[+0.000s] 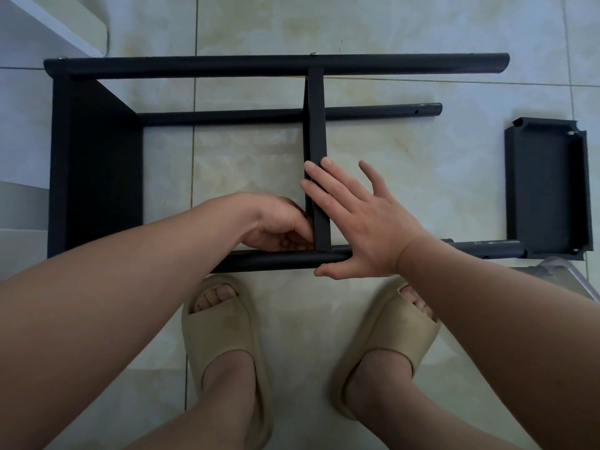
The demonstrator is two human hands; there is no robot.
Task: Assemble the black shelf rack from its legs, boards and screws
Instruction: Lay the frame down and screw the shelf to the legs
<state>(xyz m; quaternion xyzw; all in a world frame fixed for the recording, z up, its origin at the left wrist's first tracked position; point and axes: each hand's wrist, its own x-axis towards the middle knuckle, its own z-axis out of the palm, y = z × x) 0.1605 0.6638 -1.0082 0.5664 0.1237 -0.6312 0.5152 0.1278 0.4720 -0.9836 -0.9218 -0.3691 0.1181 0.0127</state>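
The black shelf rack lies on its side on the tiled floor. Its far leg (227,64) runs across the top, a lower leg (246,115) behind it, and a near leg (279,259) by my feet. One board (97,170) stands at the left end. A middle board (316,131) stands edge-up between the legs. My right hand (357,222) lies flat with straight fingers against the middle board's right face. My left hand (279,227) is curled at the corner where that board meets the near leg; what its fingertips hold is hidden. A loose third board (548,190) lies at right.
My two feet in beige slippers (224,345) stand just in front of the near leg. A white furniture edge (65,24) is at the top left. A clear plastic object (561,271) sits at the right, below the loose board.
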